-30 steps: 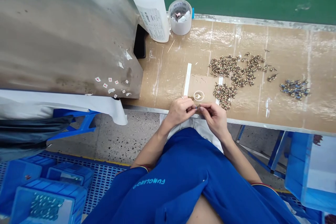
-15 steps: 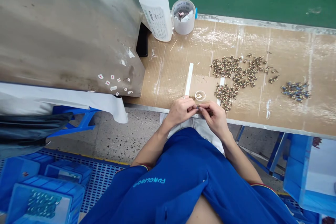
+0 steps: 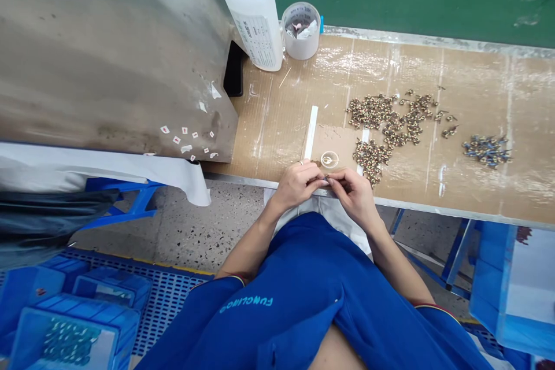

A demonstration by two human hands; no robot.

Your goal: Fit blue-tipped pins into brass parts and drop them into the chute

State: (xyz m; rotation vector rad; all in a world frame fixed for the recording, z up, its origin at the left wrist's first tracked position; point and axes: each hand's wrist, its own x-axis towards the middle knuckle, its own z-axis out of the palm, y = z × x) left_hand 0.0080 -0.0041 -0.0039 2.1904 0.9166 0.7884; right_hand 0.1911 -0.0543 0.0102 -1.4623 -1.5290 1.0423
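Observation:
At the table's front edge my left hand (image 3: 299,183) and my right hand (image 3: 352,192) meet, fingertips pinched together. Between them is a tiny dark metal part (image 3: 326,178), mostly covered by the fingers, so its exact kind stays unclear. Just beyond the fingertips lies a small round clear dish (image 3: 329,159) with something pale and thin in it. Right of my hands spreads a heap of small brass-coloured metal parts (image 3: 373,156). Farther right sits a smaller pile of similar parts with blue on them (image 3: 487,150).
A white bottle with a blue cap (image 3: 255,17) and a tape roll holding scraps (image 3: 302,40) stand at the back. A large metal panel (image 3: 130,58) bounds the left side. Blue bins (image 3: 78,312) are on the lower left, and another blue bin (image 3: 489,283) on the right.
Both hands stay pinched together in nearly the same place, with slight finger movement around the tiny part. The view has shifted a little.

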